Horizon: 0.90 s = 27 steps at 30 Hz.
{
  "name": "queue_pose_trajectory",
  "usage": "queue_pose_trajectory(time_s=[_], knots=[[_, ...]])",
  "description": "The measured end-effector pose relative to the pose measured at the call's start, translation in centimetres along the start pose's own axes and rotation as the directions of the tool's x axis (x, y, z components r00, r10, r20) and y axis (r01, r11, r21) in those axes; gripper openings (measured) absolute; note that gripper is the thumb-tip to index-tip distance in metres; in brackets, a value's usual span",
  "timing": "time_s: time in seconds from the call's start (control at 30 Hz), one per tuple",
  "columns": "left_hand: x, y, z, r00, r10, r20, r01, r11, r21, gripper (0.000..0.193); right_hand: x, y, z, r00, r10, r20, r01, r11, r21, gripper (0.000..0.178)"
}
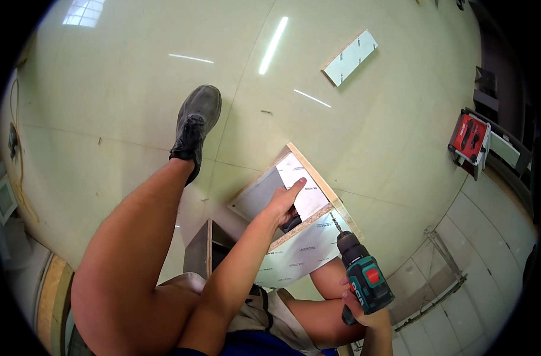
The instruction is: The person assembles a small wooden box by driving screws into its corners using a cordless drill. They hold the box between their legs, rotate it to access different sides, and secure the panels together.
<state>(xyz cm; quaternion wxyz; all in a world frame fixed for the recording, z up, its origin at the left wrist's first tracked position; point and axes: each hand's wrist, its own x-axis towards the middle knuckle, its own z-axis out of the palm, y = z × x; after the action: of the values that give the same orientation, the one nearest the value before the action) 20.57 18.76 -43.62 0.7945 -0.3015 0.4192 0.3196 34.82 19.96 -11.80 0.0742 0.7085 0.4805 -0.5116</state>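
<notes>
Below the middle, between my legs, stands an open-topped box of chipboard panels (300, 252) with white printed film on some faces. My left hand (282, 203) reaches into its open side, the thumb lying along a white inner panel (305, 190) and the fingers curled round the board; the fingertips are partly hidden. A green and black cordless drill (370, 283) is gripped in my right hand (358, 307). Its long bit (336, 223) points up and away, the tip at the box's right corner beside a pale wooden edge strip (318, 175). Whether the tip touches cannot be told.
A loose film-covered board (352, 57) lies on the glossy tiled floor (134, 71) ahead. A red tool case (469, 139) stands at the right, and a metal frame (448, 255) rests nearer. Small screws (265, 111) lie scattered. My shod left foot (198, 121) is beyond the box.
</notes>
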Motion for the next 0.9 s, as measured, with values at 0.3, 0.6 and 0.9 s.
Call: queue_pose_trajectory(time_s=[0.3,0.6,0.9], knots=[[0.0,0.1,-0.1,1.000,0.019,0.009,-0.019,0.999,-0.030,0.049,0.2,-0.3,-0.2,0.999,-0.007,0.047,0.006,1.000,0.017,0.018],[0.2,-0.2,0.0,0.999,0.032,0.026,-0.031,0.998,-0.049,0.049,0.2,-0.3,0.0,0.997,0.052,0.059,-0.056,0.996,0.070,0.016],[0.2,-0.1,0.0,0.999,0.028,0.017,-0.027,0.999,-0.036,0.049,-0.3,-0.1,0.6,1.000,0.008,-0.011,-0.010,0.994,-0.106,0.017]])
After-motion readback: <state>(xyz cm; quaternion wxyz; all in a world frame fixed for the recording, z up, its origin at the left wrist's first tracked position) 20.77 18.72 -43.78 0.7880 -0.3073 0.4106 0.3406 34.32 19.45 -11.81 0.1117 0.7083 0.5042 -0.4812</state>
